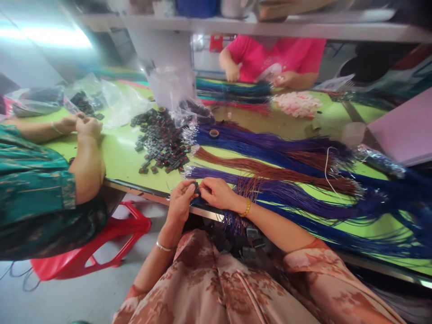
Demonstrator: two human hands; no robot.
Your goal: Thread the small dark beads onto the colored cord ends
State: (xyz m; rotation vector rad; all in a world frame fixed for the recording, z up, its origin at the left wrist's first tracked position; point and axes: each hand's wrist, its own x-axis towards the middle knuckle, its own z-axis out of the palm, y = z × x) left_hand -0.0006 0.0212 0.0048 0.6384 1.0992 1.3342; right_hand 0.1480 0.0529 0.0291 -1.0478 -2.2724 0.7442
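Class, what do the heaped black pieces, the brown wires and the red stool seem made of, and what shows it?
Black pieces: probably hard plastic, fairly matte, judging by their blocky shapes.
Brown wires: likely plastic-coated metal, slightly glossy; silvery ends hint at metal, though the cores are hidden.
Red stool: apparently moulded plastic, smooth, with soft shine and even colour.

Own hands: two, left hand (180, 200) and right hand (218, 192). Black connector (195, 187) in grasp: one. Heap of black connectors (164, 141): one, pieces beyond counting. Pink-piece heap (297, 104): one. Red stool (111, 229): one. Co-workers (37, 171): two. Wearer's bracelets (247, 208): two.
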